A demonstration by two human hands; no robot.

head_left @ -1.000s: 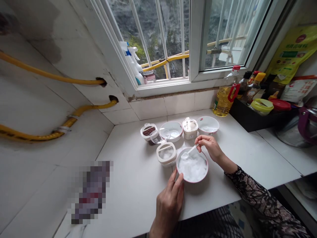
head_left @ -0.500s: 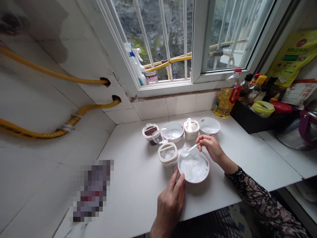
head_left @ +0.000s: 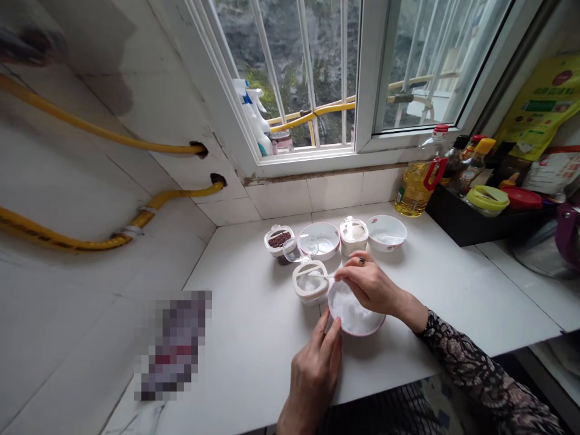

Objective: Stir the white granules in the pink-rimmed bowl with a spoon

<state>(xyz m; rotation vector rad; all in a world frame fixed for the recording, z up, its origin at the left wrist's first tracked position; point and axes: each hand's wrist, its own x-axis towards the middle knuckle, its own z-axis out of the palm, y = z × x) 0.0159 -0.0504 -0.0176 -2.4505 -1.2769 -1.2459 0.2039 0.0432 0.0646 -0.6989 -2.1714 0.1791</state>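
Observation:
My right hand (head_left: pixel 369 284) pinches a white spoon (head_left: pixel 327 276), its bowl end at the mouth of a lidded jar (head_left: pixel 310 294) of white grains. The jar's clear lid stands flipped up. Below the hand sits a white bowl (head_left: pixel 362 323) with a pink rim, filled with white granular stuff; my right hand partly covers it. With its fingertips, my left hand (head_left: pixel 315 365) holds the near left side of this bowl. Behind are a jar of dark red beans (head_left: pixel 279 240), a second bowl (head_left: pixel 327 230), a closed jar (head_left: pixel 354 234) and a third bowl (head_left: pixel 386 232).
An oil bottle (head_left: pixel 417 184) stands at the back right beside a black box (head_left: pixel 471 220) of sauce bottles and seasonings. A metal pot (head_left: pixel 537 251) is at the right edge. Yellow pipes (head_left: pixel 154 202) run along the left wall. A blurred-out object (head_left: pixel 176 344) lies at the left.
My right hand has moved left, bringing the spoon from over the near bowl to the open jar. My left hand stays at the bowl. The view has shifted slightly.

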